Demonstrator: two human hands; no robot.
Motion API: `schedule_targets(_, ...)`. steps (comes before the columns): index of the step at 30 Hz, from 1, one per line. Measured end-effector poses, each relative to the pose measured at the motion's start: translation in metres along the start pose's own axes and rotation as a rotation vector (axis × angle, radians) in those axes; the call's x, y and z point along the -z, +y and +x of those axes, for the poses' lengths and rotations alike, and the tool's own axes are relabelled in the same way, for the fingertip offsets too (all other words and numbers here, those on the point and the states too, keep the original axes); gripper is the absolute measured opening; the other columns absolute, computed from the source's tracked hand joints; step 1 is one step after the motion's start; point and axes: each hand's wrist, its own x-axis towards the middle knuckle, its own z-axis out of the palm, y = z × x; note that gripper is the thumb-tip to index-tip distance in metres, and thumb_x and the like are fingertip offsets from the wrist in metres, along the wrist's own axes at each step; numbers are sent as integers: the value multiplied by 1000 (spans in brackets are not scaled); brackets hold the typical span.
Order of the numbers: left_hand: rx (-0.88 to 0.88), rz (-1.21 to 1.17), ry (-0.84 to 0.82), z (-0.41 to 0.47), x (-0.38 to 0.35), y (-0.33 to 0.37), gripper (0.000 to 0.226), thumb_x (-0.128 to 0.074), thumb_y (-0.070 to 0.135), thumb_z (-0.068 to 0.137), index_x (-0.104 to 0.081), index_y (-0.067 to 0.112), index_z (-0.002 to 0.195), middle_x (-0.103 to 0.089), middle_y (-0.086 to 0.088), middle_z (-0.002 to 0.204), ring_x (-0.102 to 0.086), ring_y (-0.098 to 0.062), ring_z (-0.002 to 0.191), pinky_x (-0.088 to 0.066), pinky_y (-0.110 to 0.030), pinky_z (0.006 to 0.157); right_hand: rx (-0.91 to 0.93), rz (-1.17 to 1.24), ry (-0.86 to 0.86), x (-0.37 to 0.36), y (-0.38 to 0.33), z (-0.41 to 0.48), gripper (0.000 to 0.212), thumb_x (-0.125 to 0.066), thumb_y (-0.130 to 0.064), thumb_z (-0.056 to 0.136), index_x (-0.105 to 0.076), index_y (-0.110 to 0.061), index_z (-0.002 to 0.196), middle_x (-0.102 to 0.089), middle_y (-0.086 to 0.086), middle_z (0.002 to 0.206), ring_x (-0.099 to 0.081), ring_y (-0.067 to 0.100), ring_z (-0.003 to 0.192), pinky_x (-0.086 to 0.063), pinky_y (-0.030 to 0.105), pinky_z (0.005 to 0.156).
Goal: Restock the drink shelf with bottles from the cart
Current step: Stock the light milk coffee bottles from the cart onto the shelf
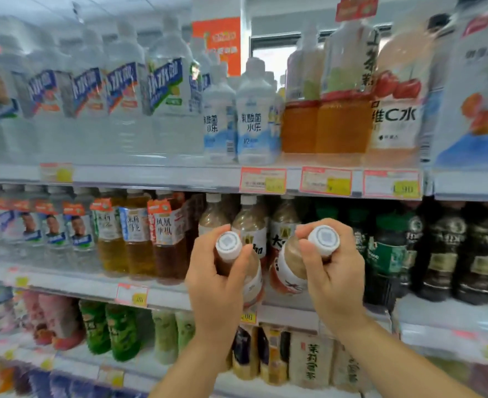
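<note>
My left hand (217, 285) grips a brown drink bottle with a white cap (229, 245) by its neck. My right hand (334, 271) grips a second matching bottle (293, 268), white cap toward me, tilted. Both bottles are held in front of the middle shelf (156, 294), just before a row of the same brown white-capped bottles (250, 222) standing at the back. The cart is out of view.
The upper shelf (151, 173) carries clear water bottles, white drinks and orange tea. Tea bottles (139, 234) stand left of my hands, dark green-capped bottles (392, 254) to the right. The lower shelf holds green and boxed drinks (308, 360).
</note>
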Motion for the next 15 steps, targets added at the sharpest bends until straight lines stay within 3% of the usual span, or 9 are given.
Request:
schedule_targets(3,3,2,-8,6,-2,-8,29,-58,35,83,-51,24,108,-54,18,98,-53,12,93,-39,-4,79,4,-19,-28,-12,16,4,43,-41,-55,90,-55,-15,98,-58,-18,93,-58,-1,83,-42,7,73)
schedule_targets(8,-1,14,-40,14,-4,-13,29,-59,36,83,-52,26,109,-55,20,101,-53,10,96,-40,-5,81,15,-100,-36,-26,37,7,33,-42,-55,91,-50,-24,100,-57,-7,85,-56,2,79,-40,3,72)
schedule_targets(10,7,9,-37,15,-4,-15,28,-59,36,82,-52,27,108,-56,20,101,-54,9,96,-40,-5,81,-10,-129,-26,-30,42,7,27,-47,-51,89,-48,-27,99,-56,-13,84,-55,2,78,-40,3,71)
schedule_targets(12,27,-4,-36,18,-4,-15,28,-60,37,81,-52,32,107,-58,19,99,-55,6,95,-41,-6,81,-71,-147,-33,-35,44,12,21,-52,-45,87,-48,-28,98,-56,-18,84,-56,-1,79,-40,4,69)
schedule_targets(15,58,-12,-44,21,-4,-14,28,-60,40,80,-50,40,106,-59,18,99,-57,4,95,-42,-8,80,-219,-180,-90,-44,46,28,18,-60,-38,87,-51,-25,96,-59,-13,81,-58,1,78,-42,10,64)
